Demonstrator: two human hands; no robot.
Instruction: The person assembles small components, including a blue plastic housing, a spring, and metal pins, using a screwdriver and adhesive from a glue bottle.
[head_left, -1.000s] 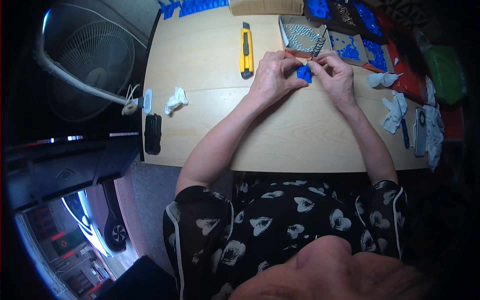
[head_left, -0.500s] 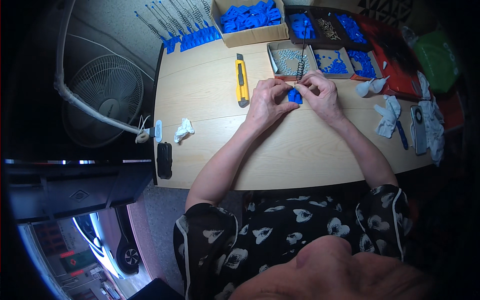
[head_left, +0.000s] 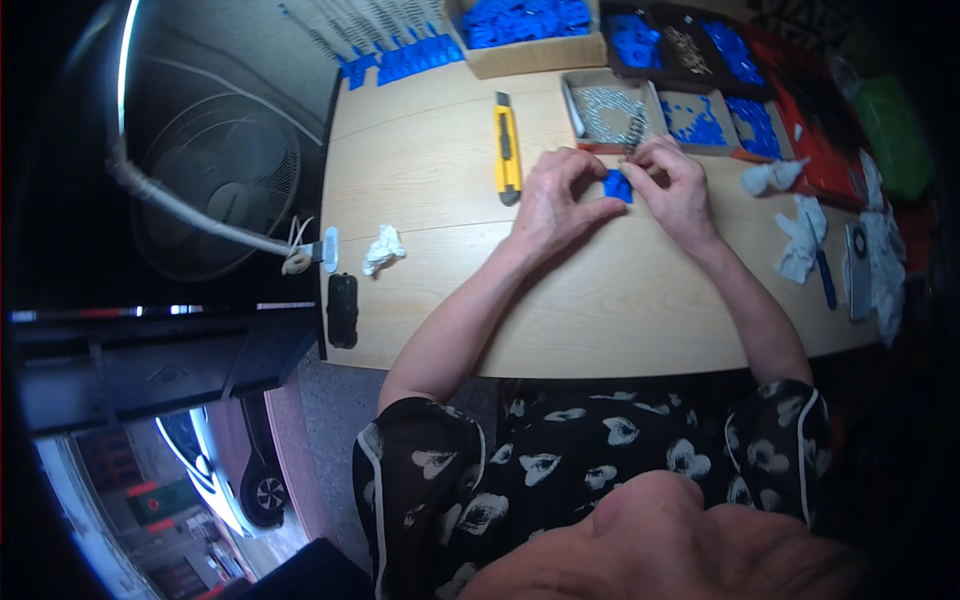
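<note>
A small blue plastic piece [head_left: 618, 186] rests on the table between my two hands. My left hand [head_left: 555, 200] curls around its left side, fingertips at the top and thumb along the near edge. With thumb and index finger, my right hand [head_left: 677, 190] pinches at the foot of a dark coil spring [head_left: 636, 128] on a thin rod, where it meets the blue piece. Fingertips hide the exact joint. The spring points away from me, over a tray of small silvery parts [head_left: 610, 112]. A yellow utility knife [head_left: 507, 150] lies left of my hands.
Beyond stand a cardboard box [head_left: 535, 58] of blue parts and a dark divided tray [head_left: 683, 50]. Finished-looking blue pieces with springs [head_left: 420, 58] line the far left edge. A crumpled tissue [head_left: 383, 250], black case [head_left: 342, 311], phone [head_left: 857, 270] and blue-handled tool [head_left: 826, 278] lie around.
The whole scene has shifted rightward and slightly blurred in the view. Both hands keep nearly the same hold on the blue piece and spring.
</note>
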